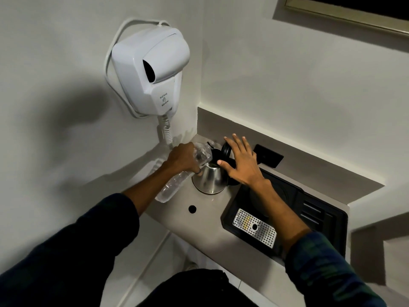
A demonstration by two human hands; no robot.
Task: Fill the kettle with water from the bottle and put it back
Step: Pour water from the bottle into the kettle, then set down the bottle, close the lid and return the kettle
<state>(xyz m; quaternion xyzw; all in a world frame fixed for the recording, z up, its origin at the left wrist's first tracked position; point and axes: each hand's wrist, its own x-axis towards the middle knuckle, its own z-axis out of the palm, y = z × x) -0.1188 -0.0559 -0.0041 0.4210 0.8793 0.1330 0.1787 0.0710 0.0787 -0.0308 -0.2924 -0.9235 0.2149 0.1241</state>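
A steel kettle (210,178) stands on the pale counter (199,227) in the corner, with its black lid (226,149) flipped up and the mouth open. My left hand (181,159) is shut on a clear plastic bottle (174,185). The bottle lies slanted, its base toward me and its neck beside the kettle's open mouth. My right hand (241,162) is spread flat over the kettle's black handle side, fingers apart and thumb near the rim. I cannot make out any water flowing.
A black tray (321,209) with a perforated metal grate (254,227) sits right of the kettle, under my right forearm. A wall-hung hair dryer (152,69) with a coiled cord hangs above left. The counter has a round hole (192,208); a black socket plate (269,156) is behind.
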